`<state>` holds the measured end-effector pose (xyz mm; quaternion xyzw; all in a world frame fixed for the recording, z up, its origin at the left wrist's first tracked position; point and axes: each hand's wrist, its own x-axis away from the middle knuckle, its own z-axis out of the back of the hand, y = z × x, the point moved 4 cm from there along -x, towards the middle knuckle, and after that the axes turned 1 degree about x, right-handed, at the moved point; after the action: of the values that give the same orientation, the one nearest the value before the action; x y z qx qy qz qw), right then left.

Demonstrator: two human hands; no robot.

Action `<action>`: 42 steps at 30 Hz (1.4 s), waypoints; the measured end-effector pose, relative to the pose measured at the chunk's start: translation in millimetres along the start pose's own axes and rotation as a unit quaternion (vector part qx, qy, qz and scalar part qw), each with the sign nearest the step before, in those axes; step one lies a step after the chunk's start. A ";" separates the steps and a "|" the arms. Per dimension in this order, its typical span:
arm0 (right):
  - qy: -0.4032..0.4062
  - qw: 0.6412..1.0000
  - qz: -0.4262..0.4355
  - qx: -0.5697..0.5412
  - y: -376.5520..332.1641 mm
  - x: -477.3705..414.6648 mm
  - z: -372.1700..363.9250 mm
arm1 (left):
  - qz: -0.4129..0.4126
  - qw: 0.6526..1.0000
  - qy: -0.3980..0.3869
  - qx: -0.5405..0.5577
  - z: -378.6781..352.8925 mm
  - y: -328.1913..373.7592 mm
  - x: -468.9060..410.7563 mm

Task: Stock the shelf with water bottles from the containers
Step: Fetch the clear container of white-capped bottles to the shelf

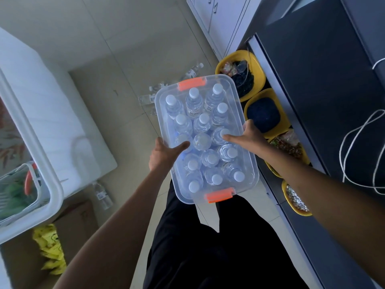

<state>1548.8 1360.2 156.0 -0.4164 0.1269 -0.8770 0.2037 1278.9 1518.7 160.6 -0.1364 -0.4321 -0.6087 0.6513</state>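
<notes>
Bin point(234, 94) of bottles point(202, 140) is hanging mid-frame above the floor, carried between both hands. Grip: the left hand point(164, 155) is clasping the left long side, thumb lying across the clear lid. The right hand point(248, 136) is doing likewise on the right side. Fingers beneath are hidden. Orange latches point(192, 83) are sitting at both short ends, and the lid appears to be on. Loose bottles point(150, 97) are lying on the floor, upper centre. A white rack point(37, 142) is showing at frame left.

Judgement: transport step, with shelving not yet begun. The next move is calling for setting the bin down level near the shelf, then freeing the latches and lifting the lid.
</notes>
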 end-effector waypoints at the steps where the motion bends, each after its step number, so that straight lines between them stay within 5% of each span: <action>1: -0.002 1.000 -0.006 -0.004 -0.6 -0.8 -0.6 | 0.004 1.000 0.001 0.015 -0.6 -0.1 -0.7; 13: 0.031 0.998 -0.012 -0.048 3.6 9.5 -4.7 | 0.032 0.987 -0.062 0.143 4.1 -4.9 -4.7; 27: 0.176 0.978 0.018 -0.108 31.5 61.9 16.6 | -0.088 0.968 0.033 0.232 14.0 2.9 58.3; 34: 0.184 0.967 0.074 -0.160 69.9 103.8 33.3 | -0.123 0.960 0.061 0.245 -8.9 -13.0 121.2; 42: 0.251 0.943 0.055 -0.213 143.8 180.4 29.6 | -0.144 0.958 0.032 0.246 -55.9 -44.2 186.6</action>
<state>1505.3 1147.9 240.4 -0.2094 0.3806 -0.8928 0.1191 1239.5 1343.5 248.2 0.1115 -0.5623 -0.5751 0.5837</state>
